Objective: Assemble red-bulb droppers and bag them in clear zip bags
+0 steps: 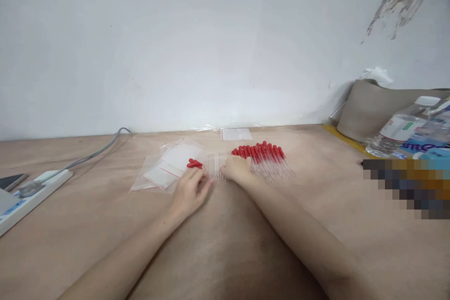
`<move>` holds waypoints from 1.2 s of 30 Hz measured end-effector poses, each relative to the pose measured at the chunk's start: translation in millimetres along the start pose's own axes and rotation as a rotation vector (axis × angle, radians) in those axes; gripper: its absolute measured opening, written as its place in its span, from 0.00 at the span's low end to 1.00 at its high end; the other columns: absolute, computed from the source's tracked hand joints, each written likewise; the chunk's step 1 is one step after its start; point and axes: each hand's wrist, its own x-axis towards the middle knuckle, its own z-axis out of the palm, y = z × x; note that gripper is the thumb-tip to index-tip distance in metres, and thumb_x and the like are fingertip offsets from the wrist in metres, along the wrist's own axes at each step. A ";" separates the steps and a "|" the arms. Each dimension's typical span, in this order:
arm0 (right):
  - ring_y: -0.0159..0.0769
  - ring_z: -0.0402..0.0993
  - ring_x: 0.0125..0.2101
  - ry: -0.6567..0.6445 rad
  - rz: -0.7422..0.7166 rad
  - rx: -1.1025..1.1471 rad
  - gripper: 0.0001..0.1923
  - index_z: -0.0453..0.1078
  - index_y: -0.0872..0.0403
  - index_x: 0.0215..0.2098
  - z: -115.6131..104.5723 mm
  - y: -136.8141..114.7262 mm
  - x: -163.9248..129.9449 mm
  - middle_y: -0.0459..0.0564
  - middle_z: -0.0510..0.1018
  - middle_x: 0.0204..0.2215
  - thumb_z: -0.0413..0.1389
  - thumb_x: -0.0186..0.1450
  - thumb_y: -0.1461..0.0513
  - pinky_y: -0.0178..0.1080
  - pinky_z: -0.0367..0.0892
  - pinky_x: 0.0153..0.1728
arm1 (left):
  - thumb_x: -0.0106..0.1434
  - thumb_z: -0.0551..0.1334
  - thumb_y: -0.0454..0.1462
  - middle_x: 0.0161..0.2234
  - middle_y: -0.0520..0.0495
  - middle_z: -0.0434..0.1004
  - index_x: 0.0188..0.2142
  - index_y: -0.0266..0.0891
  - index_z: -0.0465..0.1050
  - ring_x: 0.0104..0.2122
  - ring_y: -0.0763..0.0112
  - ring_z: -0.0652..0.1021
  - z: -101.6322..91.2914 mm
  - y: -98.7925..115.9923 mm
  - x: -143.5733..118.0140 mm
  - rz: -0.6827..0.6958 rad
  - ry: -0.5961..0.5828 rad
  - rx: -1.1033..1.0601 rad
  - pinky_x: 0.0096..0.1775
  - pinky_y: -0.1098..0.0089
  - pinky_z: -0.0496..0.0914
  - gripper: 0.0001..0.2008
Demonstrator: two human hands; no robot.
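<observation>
Left hand (pixel 190 192): closed on a small bunch of droppers (pixel 211 166).
Right hand (pixel 238 168): fingers curled over the same bunch.
Pile of droppers (pixel 263 157): laid at 3 o'clock of the right hand.
Bags (pixel 168 168): spread at 10 o'clock of the left hand.

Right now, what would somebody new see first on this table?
Probably the row of red-capped droppers in the middle of the wooden table, bright against everything else. Both hands meet there: the right hand rests on them, and the left hand lies beside clear plastic bags.
</observation>
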 end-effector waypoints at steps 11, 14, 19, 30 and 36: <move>0.46 0.69 0.43 -0.121 0.068 0.053 0.18 0.70 0.57 0.41 -4.9 -3.9 10.4 0.59 0.74 0.41 0.52 0.53 0.59 0.47 0.56 0.44 | 0.59 0.56 0.38 0.33 0.46 0.67 0.33 0.38 0.73 0.36 0.64 0.69 2.3 -36.7 12.2 -0.119 0.013 0.176 0.41 0.65 0.65 0.09; 0.46 0.69 0.42 -0.116 0.071 0.074 0.18 0.69 0.57 0.42 -6.2 -3.4 8.6 0.59 0.74 0.41 0.52 0.53 0.61 0.45 0.58 0.42 | 0.60 0.55 0.36 0.33 0.46 0.68 0.34 0.38 0.72 0.36 0.65 0.70 4.8 -37.0 11.2 -0.082 0.009 0.143 0.40 0.66 0.66 0.08; 0.45 0.71 0.39 -0.059 0.009 0.130 0.14 0.69 0.57 0.37 -12.7 5.9 0.3 0.58 0.74 0.38 0.48 0.57 0.59 0.41 0.61 0.35 | 0.61 0.52 0.34 0.35 0.46 0.68 0.36 0.39 0.70 0.37 0.66 0.70 6.5 -39.7 9.6 -0.016 0.039 0.068 0.40 0.66 0.66 0.08; 0.31 0.68 0.28 0.228 -0.609 0.585 0.10 0.55 0.55 0.43 -2.6 108.6 -65.1 0.49 0.70 0.28 0.41 0.65 0.60 0.34 0.62 0.31 | 0.62 0.51 0.33 0.36 0.46 0.70 0.37 0.38 0.66 0.36 0.69 0.71 5.1 15.3 -6.4 0.105 -0.116 -0.157 0.38 0.70 0.67 0.07; 0.32 0.67 0.29 0.383 -0.627 0.425 0.12 0.65 0.54 0.42 6.0 116.8 -78.2 0.48 0.72 0.27 0.47 0.63 0.59 0.36 0.62 0.33 | 0.60 0.54 0.34 0.39 0.45 0.70 0.45 0.39 0.67 0.39 0.67 0.71 16.5 27.0 -14.3 0.102 -0.234 -0.148 0.40 0.67 0.66 0.13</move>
